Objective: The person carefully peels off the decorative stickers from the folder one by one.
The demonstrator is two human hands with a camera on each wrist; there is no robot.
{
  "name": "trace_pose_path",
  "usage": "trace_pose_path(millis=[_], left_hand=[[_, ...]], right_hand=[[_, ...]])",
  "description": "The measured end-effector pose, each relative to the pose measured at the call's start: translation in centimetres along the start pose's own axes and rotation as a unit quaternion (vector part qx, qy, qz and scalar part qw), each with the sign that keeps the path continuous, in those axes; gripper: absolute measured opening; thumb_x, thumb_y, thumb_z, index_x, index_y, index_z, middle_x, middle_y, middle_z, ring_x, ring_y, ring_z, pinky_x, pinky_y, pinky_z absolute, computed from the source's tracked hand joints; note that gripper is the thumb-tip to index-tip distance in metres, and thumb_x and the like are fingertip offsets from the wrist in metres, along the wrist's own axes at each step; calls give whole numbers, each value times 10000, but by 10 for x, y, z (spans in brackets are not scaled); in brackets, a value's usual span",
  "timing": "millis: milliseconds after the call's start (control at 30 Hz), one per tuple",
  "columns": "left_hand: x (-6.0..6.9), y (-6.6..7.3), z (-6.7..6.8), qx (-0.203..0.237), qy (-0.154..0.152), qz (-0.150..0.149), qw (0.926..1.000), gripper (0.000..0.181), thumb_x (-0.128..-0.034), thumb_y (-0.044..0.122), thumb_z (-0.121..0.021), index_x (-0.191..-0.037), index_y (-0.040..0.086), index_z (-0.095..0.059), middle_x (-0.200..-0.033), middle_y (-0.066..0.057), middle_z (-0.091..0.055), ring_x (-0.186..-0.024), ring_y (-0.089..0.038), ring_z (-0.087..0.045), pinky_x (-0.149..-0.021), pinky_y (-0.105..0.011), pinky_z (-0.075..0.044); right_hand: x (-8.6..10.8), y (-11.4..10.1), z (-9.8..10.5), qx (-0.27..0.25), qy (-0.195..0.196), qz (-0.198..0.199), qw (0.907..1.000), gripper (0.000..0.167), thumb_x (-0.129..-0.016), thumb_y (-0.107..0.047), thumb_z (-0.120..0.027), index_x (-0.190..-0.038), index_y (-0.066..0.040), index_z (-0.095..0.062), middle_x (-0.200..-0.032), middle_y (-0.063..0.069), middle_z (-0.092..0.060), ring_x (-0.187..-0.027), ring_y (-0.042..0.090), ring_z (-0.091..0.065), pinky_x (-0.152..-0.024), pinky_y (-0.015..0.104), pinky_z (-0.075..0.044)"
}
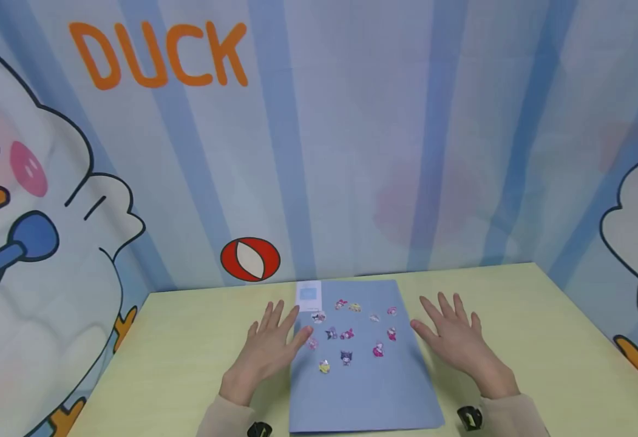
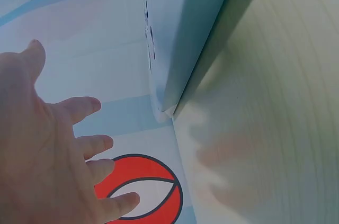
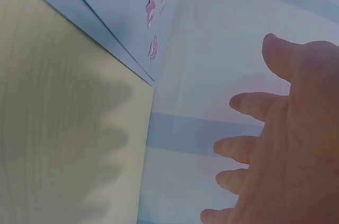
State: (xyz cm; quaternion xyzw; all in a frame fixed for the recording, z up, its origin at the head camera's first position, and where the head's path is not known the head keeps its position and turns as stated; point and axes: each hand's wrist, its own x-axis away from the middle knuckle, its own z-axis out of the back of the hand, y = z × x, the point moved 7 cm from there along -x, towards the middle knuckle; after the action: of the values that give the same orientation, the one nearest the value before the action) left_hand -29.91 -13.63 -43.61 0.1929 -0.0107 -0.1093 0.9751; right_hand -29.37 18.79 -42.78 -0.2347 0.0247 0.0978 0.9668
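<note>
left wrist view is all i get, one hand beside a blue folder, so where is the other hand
Observer: The right hand hovers above the table, just to the right of the folder.
Operator: is it holding something
Observer: No, its fingers are spread and it holds nothing.
Operator: i only catch a thin sliver of the folder's top, how are the stickers laid out on it
Observer: They are small cartoon figures, scattered over the far and middle parts of the folder rather than set in neat rows.
</note>
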Motion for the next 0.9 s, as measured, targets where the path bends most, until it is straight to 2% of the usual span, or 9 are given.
trace_pose_path(millis=[300,567,800,900], left_hand=[[-1,-5,-1,278,-26,35,9996,762,-967,671,-303,-1522,152,-349,-1598,-155,-183,-1471,-353,-70,-1092,-625,-166],[-5,-10,-2,909,-75,80,9958,733,-989,642,-279,-1529,148,-330,-1589,-153,-214,-1470,-344,-91,-1075,-640,-196],[-6,-12,-4,1811,-134,-5,9834,722,-1010,603,-263,-1530,103,-309,-1588,-155,-217,-1468,-358,-90,-1117,-591,-124],[-7,-12,-4,2053,-99,-12,9786,724,-1012,600,-259,-1529,95,-307,-1586,-152,-225,-1466,-354,-108,-1124,-572,-126]], right_hand=[[-5,-6,-1,-103,-25,96,9999,696,-1014,-529,-403,-1488,-21,-354,-1526,342,-181,-1402,542,0,-995,759,-46],[-13,-16,-3,-126,-44,173,9998,663,-1019,-494,-425,-1469,-9,-385,-1518,341,-208,-1402,540,-19,-1004,752,-69],[-18,-21,-9,-199,-139,152,9996,672,-1009,-528,-416,-1435,-8,-443,-1503,341,-253,-1403,538,-41,-1008,748,-90],[-20,-22,-10,-263,-146,167,9994,656,-1012,-518,-416,-1422,-7,-461,-1497,340,-268,-1403,538,-46,-1008,749,-89]])
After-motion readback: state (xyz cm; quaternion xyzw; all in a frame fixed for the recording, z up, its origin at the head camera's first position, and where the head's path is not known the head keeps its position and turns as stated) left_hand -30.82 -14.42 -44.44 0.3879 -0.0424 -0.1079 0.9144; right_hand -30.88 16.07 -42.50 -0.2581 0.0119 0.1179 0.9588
